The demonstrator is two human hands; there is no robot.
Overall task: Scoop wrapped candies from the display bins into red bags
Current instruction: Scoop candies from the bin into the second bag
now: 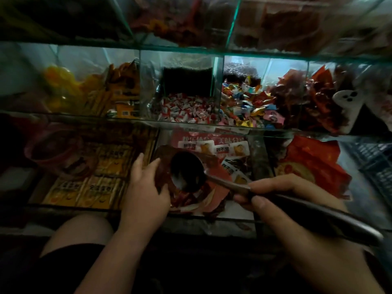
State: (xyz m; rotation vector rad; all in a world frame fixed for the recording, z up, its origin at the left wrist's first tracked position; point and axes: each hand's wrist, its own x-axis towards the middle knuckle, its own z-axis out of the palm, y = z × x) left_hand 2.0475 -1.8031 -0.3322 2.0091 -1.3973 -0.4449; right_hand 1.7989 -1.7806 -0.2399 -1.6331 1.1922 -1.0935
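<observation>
My right hand [273, 200] grips the long handle of a metal ladle [186, 172], whose dark, empty bowl hangs over the mouth of a red bag [191, 194]. My left hand [146, 185] holds the bag's left rim, fingers curled round its edge. The bag sits in the near middle glass bin. Behind it, one shelf up, a bin holds red-and-white wrapped candies [186, 111], and the bin to its right holds mixed colourful wrapped candies [246, 105].
Glass dividers and a glass front edge [212, 126] separate the bins. Yellow snack packs [95, 177] fill the near left bin and red packets [311, 166] the near right one. A pink tub [53, 153] stands far left. My knee [80, 232] is below.
</observation>
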